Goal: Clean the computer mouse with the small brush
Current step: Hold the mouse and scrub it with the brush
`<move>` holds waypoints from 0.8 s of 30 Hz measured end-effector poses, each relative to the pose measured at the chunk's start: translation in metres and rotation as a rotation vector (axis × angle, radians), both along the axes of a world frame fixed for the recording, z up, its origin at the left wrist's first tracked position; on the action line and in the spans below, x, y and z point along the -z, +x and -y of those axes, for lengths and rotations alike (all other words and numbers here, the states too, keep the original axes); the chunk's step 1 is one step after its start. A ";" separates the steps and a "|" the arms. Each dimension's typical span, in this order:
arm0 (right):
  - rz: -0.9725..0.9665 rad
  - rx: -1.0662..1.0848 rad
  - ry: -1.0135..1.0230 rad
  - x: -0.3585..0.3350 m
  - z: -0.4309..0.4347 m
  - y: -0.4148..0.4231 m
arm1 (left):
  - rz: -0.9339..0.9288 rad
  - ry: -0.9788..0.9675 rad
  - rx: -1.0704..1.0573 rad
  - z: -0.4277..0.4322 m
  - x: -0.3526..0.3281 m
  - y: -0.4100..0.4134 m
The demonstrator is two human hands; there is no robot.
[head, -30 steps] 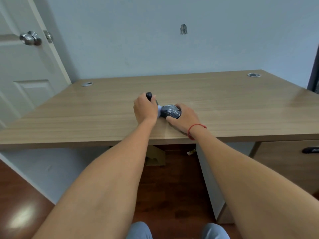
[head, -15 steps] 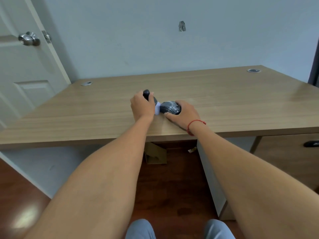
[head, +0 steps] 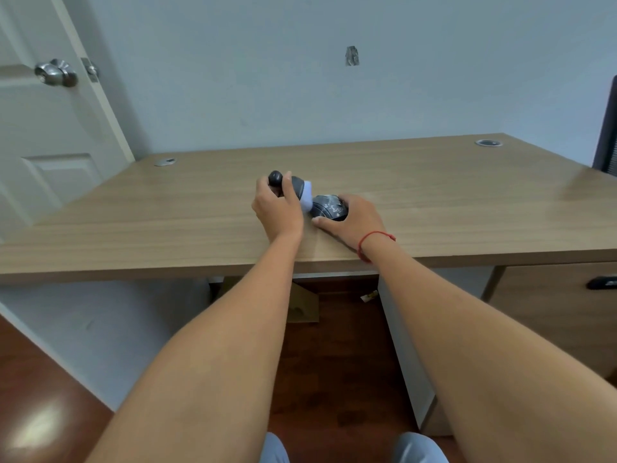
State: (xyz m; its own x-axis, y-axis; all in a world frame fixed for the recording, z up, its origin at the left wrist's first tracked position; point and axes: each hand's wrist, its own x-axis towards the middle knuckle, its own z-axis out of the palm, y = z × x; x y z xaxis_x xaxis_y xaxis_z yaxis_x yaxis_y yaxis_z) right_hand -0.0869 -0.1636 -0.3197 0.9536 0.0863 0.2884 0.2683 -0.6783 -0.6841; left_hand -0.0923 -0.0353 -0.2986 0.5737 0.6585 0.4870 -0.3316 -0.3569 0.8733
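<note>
A dark computer mouse (head: 328,206) with pale dusty marks lies on the wooden desk (head: 434,202) near its front edge. My right hand (head: 354,219) grips the mouse from the right side and holds it down. My left hand (head: 277,208) is closed around a small brush (head: 293,188) with a black rounded handle. The brush's white bristles (head: 306,197) press against the left side of the mouse. My fingers hide most of the brush handle.
Two round cable grommets sit at the desk's back left (head: 165,162) and back right (head: 488,142). A white door with a metal knob (head: 55,72) stands at the left. A drawer handle (head: 602,282) shows under the desk at the right. A dark chair edge (head: 607,128) is at far right.
The brush has tilted up a little and its bristles have shifted along the mouse's left side. My right hand has kept its hold on the mouse.
</note>
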 end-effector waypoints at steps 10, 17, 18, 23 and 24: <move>-0.010 0.016 -0.032 0.000 -0.001 0.001 | -0.042 -0.029 0.024 -0.006 0.004 0.006; -0.046 -0.003 0.123 -0.003 -0.002 -0.004 | -0.234 0.025 -0.056 -0.007 0.009 0.009; -0.048 0.007 0.185 -0.004 -0.001 -0.005 | -0.227 0.009 -0.066 -0.008 0.008 0.009; -0.017 0.016 0.175 -0.007 0.000 -0.003 | -0.029 -0.041 0.026 -0.002 0.002 0.003; -0.019 0.022 0.179 -0.007 0.000 -0.003 | -0.028 -0.025 0.048 -0.001 0.002 0.002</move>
State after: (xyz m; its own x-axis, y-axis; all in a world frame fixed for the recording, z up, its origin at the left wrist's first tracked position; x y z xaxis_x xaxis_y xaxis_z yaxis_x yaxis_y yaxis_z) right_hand -0.0900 -0.1635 -0.3132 0.9602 0.0145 0.2788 0.2404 -0.5505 -0.7995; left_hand -0.0903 -0.0344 -0.3008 0.6180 0.6419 0.4539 -0.3233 -0.3187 0.8910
